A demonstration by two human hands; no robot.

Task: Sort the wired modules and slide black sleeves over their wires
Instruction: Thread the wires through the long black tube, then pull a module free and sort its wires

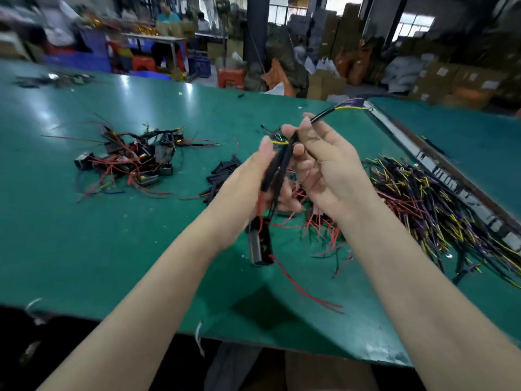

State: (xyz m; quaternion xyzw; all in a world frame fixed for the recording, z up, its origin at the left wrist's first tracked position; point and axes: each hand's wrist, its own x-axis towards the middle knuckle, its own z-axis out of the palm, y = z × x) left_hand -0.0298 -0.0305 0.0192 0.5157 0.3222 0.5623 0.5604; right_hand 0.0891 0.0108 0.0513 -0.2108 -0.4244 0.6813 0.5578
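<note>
My left hand (253, 176) and my right hand (324, 165) meet above the middle of the green table (84, 249). Both pinch a bundle of wires with a black sleeve (277, 167) on it. The right thumb and fingers grip the wires near their upper end (327, 111), where yellow and purple strands stick out. A black module (260, 244) hangs below my hands on its red and black wires. A pile of loose black sleeves (220, 176) lies just left of my hands.
A heap of wired modules (129, 162) lies at the left of the table. A large pile of yellow, purple and black wires (428, 204) fills the right side, with red wires (324, 230) beside it. A metal strip (423, 153) joins a second table.
</note>
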